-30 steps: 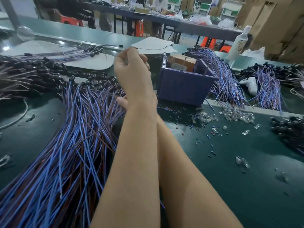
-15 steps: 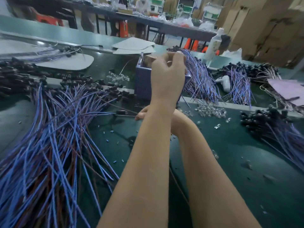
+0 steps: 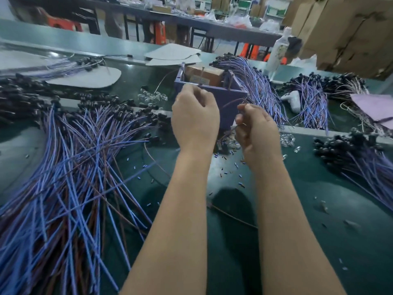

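Note:
Both hands are raised side by side in front of a purple bin (image 3: pixel 229 99). My left hand (image 3: pixel 194 122) has its fingers curled and its fingertips pinched together at the top; what they pinch is too small and blurred to make out. My right hand (image 3: pixel 256 130) grips a thin brown wire (image 3: pixel 230 102) whose bare end arcs up toward the left hand. The wire's tail (image 3: pixel 231 216) trails down onto the green table. A big fan of blue and brown wires (image 3: pixel 70 188) with black caps lies to the left.
The bin holds a brown carton (image 3: pixel 204 74). Clear plastic caps (image 3: pixel 152 96) and small cut sleeves (image 3: pixel 231 167) litter the green mat. More wire bundles lie at right (image 3: pixel 361 165) and behind the bin (image 3: pixel 257 86). A white bottle (image 3: pixel 278 50) stands at the back.
My left hand has swung right from above the wire pile to the front of the bin. My right hand has come out from under the left arm and risen with the brown wire.

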Motion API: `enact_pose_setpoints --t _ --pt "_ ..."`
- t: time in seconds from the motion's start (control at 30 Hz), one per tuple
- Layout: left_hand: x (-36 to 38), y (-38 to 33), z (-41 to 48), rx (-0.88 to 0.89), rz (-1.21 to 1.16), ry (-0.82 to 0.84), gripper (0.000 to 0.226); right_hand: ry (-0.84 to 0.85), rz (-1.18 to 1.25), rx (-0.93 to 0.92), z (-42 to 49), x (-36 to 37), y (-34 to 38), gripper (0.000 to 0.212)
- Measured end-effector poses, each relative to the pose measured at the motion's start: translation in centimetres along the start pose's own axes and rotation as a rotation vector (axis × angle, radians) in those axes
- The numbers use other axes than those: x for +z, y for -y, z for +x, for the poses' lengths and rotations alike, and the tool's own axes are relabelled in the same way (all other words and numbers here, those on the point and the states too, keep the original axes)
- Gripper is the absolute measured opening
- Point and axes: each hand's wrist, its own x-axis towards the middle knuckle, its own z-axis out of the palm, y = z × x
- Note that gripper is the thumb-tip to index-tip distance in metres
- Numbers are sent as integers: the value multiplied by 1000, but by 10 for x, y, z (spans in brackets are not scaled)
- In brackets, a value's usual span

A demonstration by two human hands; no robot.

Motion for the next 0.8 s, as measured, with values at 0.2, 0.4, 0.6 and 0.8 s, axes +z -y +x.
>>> enact_pose_setpoints --t 0.2,0.4,0.6,0.8 --pt "-4 27 7 -253 686 604 43 -113 28 38 -1 -27 9 23" --pt "9 33 -3 -147 591 814 35 -122 36 55 -6 -33 7 21" --pt "24 16 -3 -443 -114 572 23 249 -347 199 -20 -41 13 21" --pt "1 -25 4 -524 -862 466 27 500 -808 145 -37 -26 1 17"
